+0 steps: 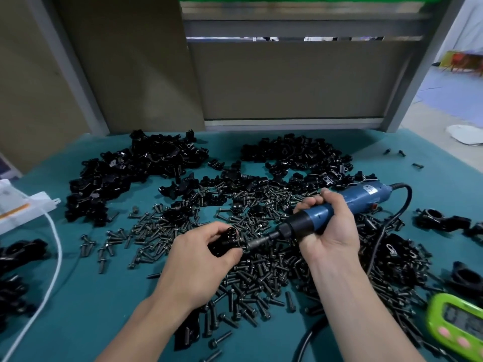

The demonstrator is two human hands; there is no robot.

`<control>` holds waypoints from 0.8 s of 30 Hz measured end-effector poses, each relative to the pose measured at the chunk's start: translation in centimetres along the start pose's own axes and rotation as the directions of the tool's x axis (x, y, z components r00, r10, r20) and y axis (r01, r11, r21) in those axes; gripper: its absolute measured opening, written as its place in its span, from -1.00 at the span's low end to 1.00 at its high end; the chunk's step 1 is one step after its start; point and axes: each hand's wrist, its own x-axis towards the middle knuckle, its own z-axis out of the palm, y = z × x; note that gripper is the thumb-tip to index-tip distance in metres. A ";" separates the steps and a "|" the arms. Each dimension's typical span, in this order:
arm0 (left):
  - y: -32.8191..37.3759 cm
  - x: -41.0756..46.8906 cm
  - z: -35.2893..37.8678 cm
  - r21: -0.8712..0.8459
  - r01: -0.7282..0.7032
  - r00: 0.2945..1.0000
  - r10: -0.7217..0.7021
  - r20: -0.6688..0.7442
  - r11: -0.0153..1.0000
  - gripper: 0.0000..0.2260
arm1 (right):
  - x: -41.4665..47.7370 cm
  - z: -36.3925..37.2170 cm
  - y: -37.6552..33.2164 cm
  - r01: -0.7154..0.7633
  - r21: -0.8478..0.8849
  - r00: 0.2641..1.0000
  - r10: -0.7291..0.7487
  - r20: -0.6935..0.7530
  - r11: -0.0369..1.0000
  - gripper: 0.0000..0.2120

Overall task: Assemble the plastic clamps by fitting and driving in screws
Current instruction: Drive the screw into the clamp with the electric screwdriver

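clamp [226, 241], black plastic, is pinched in the left hand [198, 259], fingers and thumb curled round it just above the desk [91, 296]. right hand [329, 231] is wrapped round a blue electric screwdriver [317, 215], its bit [257, 244] meeting the clamp's side. under both hands spread loose black screws [251, 278]. farther back lie heaps of black clamp parts [130, 178]. a green timer [457, 322] sits near right, a white cable [55, 252] at left.

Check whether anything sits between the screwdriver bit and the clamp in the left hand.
Nothing visible does. The right hand grips the electric screwdriver, whose bit reaches straight to the clamp held by the left hand. Loose screws lie on the table below, not between them.
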 end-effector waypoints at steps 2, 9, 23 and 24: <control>0.1 -0.1 0.0 0.003 0.003 1.000 -0.003 0.001 1.000 -0.77 | 0.1 -0.2 0.1 0.005 0.002 1.000 -0.005 -0.011 1.000 -0.76; 0.5 0.2 -0.2 0.021 0.056 0.996 -0.058 0.073 0.998 -0.67 | 0.1 -0.5 0.4 0.008 0.007 1.000 -0.007 -0.024 1.000 -0.76; 1.1 -0.2 -0.1 -0.139 0.106 0.994 -0.099 0.054 0.985 -0.72 | 0.0 -0.4 0.4 0.043 -0.003 0.999 -0.043 -0.030 0.999 -0.79; 1.2 -0.3 -0.1 -0.139 0.101 0.994 -0.096 0.043 0.985 -0.73 | -0.1 -0.4 0.4 0.049 -0.004 0.998 -0.049 -0.033 0.999 -0.80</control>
